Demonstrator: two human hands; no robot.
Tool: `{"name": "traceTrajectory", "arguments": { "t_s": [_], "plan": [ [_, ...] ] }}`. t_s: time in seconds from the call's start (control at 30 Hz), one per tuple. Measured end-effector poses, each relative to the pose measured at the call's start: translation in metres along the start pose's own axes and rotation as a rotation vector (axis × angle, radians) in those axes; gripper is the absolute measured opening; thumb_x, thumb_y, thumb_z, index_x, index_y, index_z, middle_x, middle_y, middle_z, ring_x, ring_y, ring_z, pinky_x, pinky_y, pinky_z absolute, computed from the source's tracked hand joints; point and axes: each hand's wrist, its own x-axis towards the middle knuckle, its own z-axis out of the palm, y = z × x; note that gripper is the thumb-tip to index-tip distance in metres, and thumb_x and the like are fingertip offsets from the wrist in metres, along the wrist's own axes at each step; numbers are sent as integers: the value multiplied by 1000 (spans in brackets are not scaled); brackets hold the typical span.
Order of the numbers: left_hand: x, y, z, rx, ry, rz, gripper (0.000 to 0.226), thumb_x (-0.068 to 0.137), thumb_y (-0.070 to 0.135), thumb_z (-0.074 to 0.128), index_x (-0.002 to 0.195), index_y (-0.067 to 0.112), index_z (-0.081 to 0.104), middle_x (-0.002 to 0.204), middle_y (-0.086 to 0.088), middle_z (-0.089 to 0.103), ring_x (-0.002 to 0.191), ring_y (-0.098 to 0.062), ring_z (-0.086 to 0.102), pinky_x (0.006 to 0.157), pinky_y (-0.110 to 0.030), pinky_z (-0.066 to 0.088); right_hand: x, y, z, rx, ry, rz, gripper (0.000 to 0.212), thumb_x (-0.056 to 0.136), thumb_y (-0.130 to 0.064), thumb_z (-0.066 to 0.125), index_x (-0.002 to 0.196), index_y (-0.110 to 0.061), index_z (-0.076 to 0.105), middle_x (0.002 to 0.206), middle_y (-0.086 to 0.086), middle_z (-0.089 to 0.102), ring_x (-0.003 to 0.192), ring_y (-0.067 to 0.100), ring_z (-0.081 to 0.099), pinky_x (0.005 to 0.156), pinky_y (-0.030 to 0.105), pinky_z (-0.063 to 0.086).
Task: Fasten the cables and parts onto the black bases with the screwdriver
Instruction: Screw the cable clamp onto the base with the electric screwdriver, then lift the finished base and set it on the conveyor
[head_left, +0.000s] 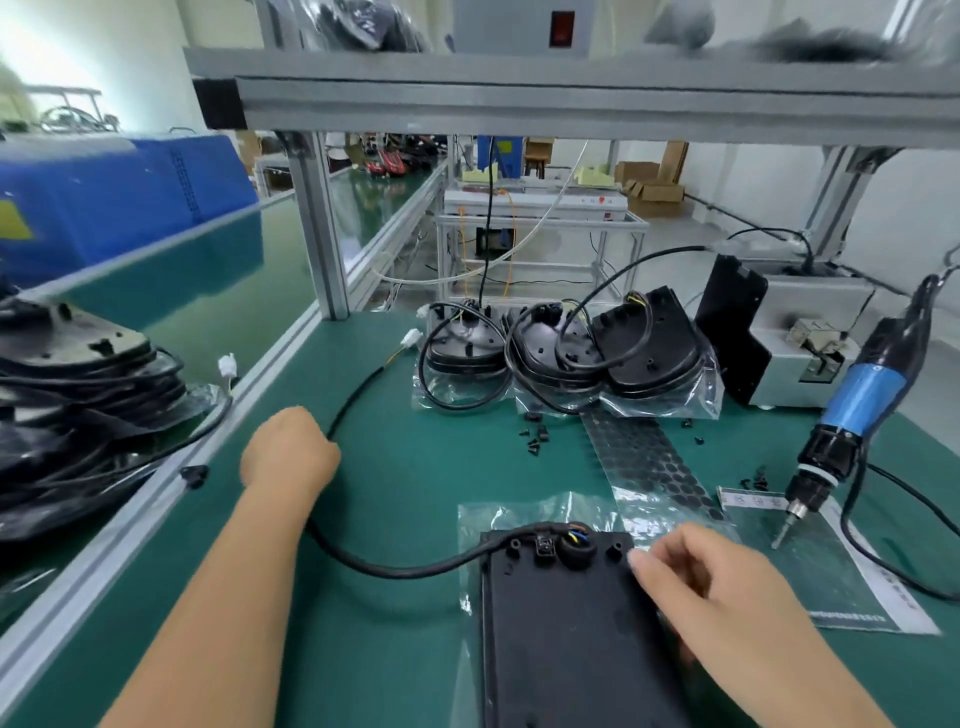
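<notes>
Down near the front edge of the green worktop (405, 649), a flat black base (571, 634) lies on a clear plastic bag (519, 512). The right hand (727, 597) rests over the base's right side, its fingers loosely bent with the fingertips (641, 560) at the base's far right corner; whether they pinch anything I cannot tell. Along the base's far edge sit a small black clip (543, 548) and a round rubber grommet (577, 548) with coloured wires showing in it. A black cable (395, 569) leaves that edge, curves left across the worktop, passes under the left forearm and runs on toward the back, ending in a white plug (410, 340).

The left hand (288, 449) is further back toward the left edge, curled into a fist at the cable; its fingers are hidden, so I cannot tell if it grips the cable.

At the right edge the blue screwdriver (852, 415) stands tilted, untouched, its bit down on a printed sheet in a plastic sleeve (831, 587). A strip of black round pads (649, 462) lies between it and the base. Loose black screws (537, 439) are scattered mid-worktop. Toward the back edge, 3 stacks of wired bases (561, 348) sit on plastic bags, with a grey machine (800, 332) in the back right corner.
</notes>
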Motion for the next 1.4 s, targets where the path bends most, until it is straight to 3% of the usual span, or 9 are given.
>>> {"name": "traceTrajectory", "arguments": {
  "t_s": [0.27, 0.37, 0.47, 0.63, 0.8, 0.97, 1.1, 1.23, 1.4],
  "plan": [
    [-46, 18, -52, -1064, -389, 90, 20, 92, 16, 58, 74, 8, 54, 47, -1, 54, 31, -11, 30, 37, -12, 24, 8, -23, 10, 11, 173, -213, 16, 87, -35, 63, 72, -29, 63, 72, -26, 63, 70, -3, 57, 63, 12, 42],
    [-91, 53, -70, -1375, -424, 212, 5, 97, 11, 48, 96, 10, 53, 57, -8, 63, 32, -8, 37, 34, -13, 23, 2, -68, 13, 290, -70, -332, 13, 84, -46, 62, 90, -36, 68, 79, -20, 71, 65, 0, 62, 62, 11, 43],
    [-126, 83, -79, -1471, -451, 390, 52, 101, 8, 41, 136, 43, 28, 82, -10, 75, 57, -12, 64, 39, -17, 38, -13, -107, 23, 556, -482, -331, 52, 79, -57, 63, 127, -44, 46, 73, -11, 71, 52, 2, 58, 51, 16, 46],
    [-123, 89, -101, -1114, -472, 625, 36, 95, 35, 42, 128, 30, 55, 100, 4, 76, 96, -10, 70, 67, -28, 47, -41, -107, 18, 641, -398, -336, 24, 80, -48, 64, 103, -43, 62, 69, -3, 72, 45, 2, 50, 48, 13, 38],
    [-96, 71, -85, -645, -445, 633, 47, 90, -3, 41, 106, 34, 65, 105, 9, 72, 89, 5, 66, 70, -19, 50, -59, -59, -8, 436, -103, -126, 19, 84, -46, 57, 74, -35, 69, 60, -10, 68, 46, 2, 56, 50, 10, 37],
    [-105, 70, -31, -105, 25, 1101, 103, 85, 10, 60, 144, 57, -9, 160, 6, 13, 147, -13, 12, 118, -39, 23, -59, -21, -5, 74, -39, -93, 29, 91, -44, 58, 69, -62, 58, 59, -27, 62, 73, -7, 63, 68, -6, 31],
    [-115, 115, -18, 95, -14, 1325, 102, 89, 27, 64, 140, 59, -19, 161, 7, -17, 146, -16, -21, 117, -45, 9, -51, -19, -5, -414, 7, -289, 23, 83, -48, 60, 60, -46, 59, 75, -24, 63, 74, -14, 57, 74, -13, 16],
    [-121, 151, -27, 227, 18, 1508, 25, 96, 45, 47, 119, 43, 57, 149, 1, 41, 146, -17, 21, 120, -44, 10, -52, -16, 2, -393, 18, -219, 28, 84, -63, 51, 56, -61, 47, 97, -17, 59, 89, -5, 52, 72, -9, 27],
    [-93, 112, -47, 113, -258, 1262, 28, 88, 56, 55, 93, 30, 61, 88, 15, 65, 86, -4, 60, 108, -32, 37, -51, -3, -3, -278, 28, -60, 38, 69, -73, 55, 92, -51, 34, 89, -22, 56, 64, -13, 50, 66, 5, 40]
  ]
}}
